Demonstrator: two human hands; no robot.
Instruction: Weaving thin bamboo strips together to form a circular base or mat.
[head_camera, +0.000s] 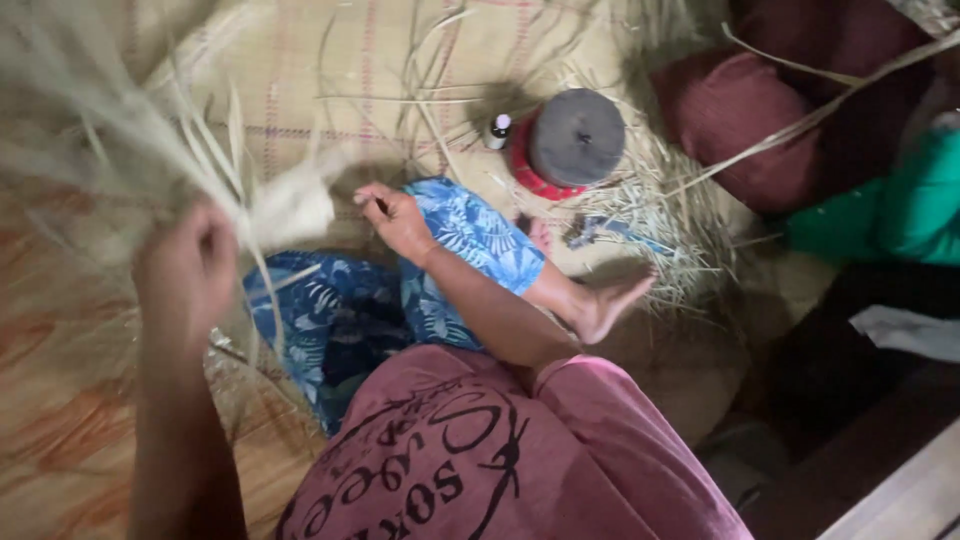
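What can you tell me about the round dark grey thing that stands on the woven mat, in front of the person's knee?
The round grey thing looks like a short cylinder with a flat, matte top and a small mark at its centre. It stands upright on a red base that shows along its lower left edge. The material is unclear. It sits on the woven mat, amid loose dry straw strands. A small bottle with a white cap stands close at its left. Neither hand touches it.

A small bottle (499, 130) stands just left of the round drum (574, 140) (both on the woven mat (330, 70)).
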